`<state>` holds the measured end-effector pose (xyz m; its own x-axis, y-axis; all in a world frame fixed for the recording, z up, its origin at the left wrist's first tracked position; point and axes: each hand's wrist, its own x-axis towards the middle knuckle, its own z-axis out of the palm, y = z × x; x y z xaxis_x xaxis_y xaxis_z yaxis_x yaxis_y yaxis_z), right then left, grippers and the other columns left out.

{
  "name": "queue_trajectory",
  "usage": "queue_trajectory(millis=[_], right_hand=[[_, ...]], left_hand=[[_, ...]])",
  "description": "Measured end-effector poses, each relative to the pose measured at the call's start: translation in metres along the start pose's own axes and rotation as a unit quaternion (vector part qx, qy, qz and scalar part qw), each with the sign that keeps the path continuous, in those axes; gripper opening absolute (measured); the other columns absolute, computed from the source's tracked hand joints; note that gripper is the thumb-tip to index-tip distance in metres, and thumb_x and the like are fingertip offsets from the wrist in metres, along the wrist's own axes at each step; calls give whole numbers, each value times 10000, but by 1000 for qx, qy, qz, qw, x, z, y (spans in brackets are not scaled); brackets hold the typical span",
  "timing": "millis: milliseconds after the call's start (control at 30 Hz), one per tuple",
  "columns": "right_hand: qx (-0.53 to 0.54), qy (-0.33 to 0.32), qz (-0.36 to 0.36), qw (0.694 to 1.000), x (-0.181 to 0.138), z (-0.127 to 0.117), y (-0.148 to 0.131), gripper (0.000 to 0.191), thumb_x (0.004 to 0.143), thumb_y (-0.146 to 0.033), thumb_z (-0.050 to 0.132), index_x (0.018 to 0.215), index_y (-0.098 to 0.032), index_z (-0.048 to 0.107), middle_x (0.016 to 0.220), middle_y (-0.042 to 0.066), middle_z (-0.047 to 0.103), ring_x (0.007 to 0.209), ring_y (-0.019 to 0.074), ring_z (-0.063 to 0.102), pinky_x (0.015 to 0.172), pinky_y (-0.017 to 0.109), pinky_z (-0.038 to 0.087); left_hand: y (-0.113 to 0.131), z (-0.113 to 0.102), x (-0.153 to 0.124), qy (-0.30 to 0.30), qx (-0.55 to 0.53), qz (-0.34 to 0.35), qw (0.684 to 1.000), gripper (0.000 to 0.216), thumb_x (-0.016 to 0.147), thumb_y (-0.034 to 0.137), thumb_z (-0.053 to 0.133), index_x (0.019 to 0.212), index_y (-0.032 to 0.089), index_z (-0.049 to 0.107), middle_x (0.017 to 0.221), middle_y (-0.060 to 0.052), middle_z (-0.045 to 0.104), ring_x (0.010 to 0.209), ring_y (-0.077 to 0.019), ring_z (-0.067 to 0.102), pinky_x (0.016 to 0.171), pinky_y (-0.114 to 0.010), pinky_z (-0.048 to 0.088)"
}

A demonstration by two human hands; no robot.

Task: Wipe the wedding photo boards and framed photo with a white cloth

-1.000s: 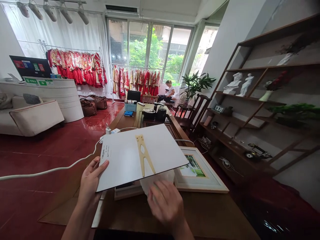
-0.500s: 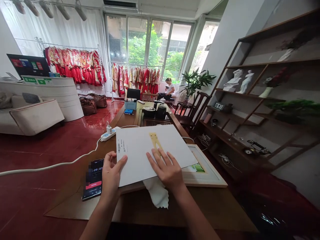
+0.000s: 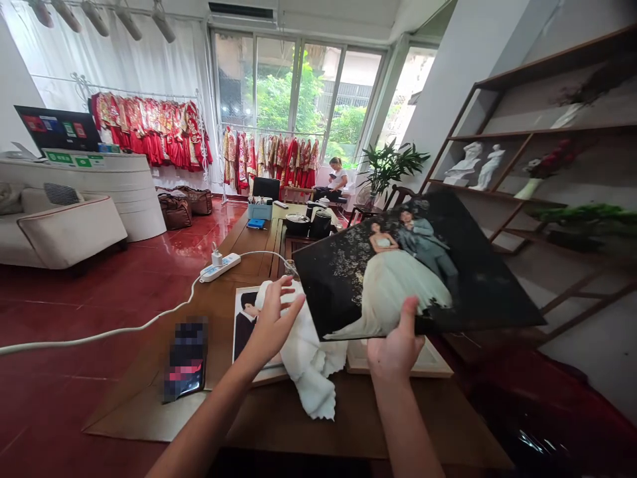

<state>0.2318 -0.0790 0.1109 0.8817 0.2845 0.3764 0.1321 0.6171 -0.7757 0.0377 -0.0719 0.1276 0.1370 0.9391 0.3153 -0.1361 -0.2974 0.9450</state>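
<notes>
My right hand (image 3: 395,345) grips the lower edge of a large dark photo board (image 3: 448,279) showing a couple in wedding dress, held tilted above the table with its picture side up. My left hand (image 3: 271,322) hovers with fingers spread over a white cloth (image 3: 308,358) that lies crumpled on the table. Under the cloth lies another printed photo (image 3: 246,318) of a person in a dark suit. A white picture frame (image 3: 428,362) lies flat beneath the lifted board.
A phone (image 3: 186,358) lies at the left on the wooden table (image 3: 279,418). A power strip (image 3: 219,267) with a white cable, a tea set (image 3: 308,224) and a blue box stand farther back. Wooden shelves line the right; a person sits by the window.
The board lay white back up under both hands; now it is flipped picture side up and lifted to the right in my right hand. My left hand has let go.
</notes>
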Motion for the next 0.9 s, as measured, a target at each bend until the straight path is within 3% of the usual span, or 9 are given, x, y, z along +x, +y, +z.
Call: queue_trajectory(millis=[100,167,233,400,533,667,833,900], right_hand=[[92,-52,166,980,16,-10,-7,614,853,-542,565,1358,-206,468,1384,67,505,1231,232,516,1011,383,482],[119,-89,225,963,27,-20,-6,593,858,-563,541,1345,-230,485,1389,52,501,1212,222,533,1001,374,492],[122,-94,252,955,39,-34,0,551,864,-553,538,1320,-244,511,1377,40,516,1183,213,558,984,362,507],[69,-76,271,957,80,-83,34,446,896,-498,509,1235,-217,582,1250,43,625,1141,190,589,961,306,518],[0,-89,301,949,126,-126,55,363,893,-417,530,1169,-200,620,1129,59,689,1063,213,638,924,324,546],[-121,-207,390,889,169,-152,67,319,876,-383,563,1076,-153,658,923,114,736,856,262,706,798,365,600],[-159,-248,409,864,203,-146,82,294,796,-286,700,1034,-122,647,770,102,737,651,241,709,628,328,613],[-167,-272,419,850,213,-137,89,310,773,-277,730,1025,-118,645,768,101,736,619,229,701,598,319,607]], left_hand=[[-9,18,23,5,10,24,1000,451,815,382,642,1230,261,513,1311,-88,493,1177,-227,512,939,-365,478],[-12,32,37,-63,-35,25,997,408,833,386,621,1207,243,543,1264,-83,557,1129,-219,550,947,-369,472],[-18,49,48,-125,-96,10,987,359,824,386,630,1136,215,590,1173,-74,628,1055,-210,593,930,-368,484],[-46,99,56,-130,-208,-142,959,431,667,354,781,1027,180,620,1067,-79,677,926,-203,640,735,-305,548],[-69,140,29,-125,-233,-179,948,522,626,343,806,1077,187,592,1060,-93,675,910,-214,652,713,-330,564],[-89,174,-16,-95,-289,-251,919,642,601,258,825,1170,210,532,1119,-105,658,950,-233,657,740,-350,576],[-106,205,-58,15,-367,-344,864,521,609,160,825,1058,209,565,1110,-78,661,1049,-226,633,839,-358,569],[-107,214,-69,52,-386,-371,843,412,649,157,803,996,189,582,1071,-75,665,1000,-210,651,853,-368,574]])
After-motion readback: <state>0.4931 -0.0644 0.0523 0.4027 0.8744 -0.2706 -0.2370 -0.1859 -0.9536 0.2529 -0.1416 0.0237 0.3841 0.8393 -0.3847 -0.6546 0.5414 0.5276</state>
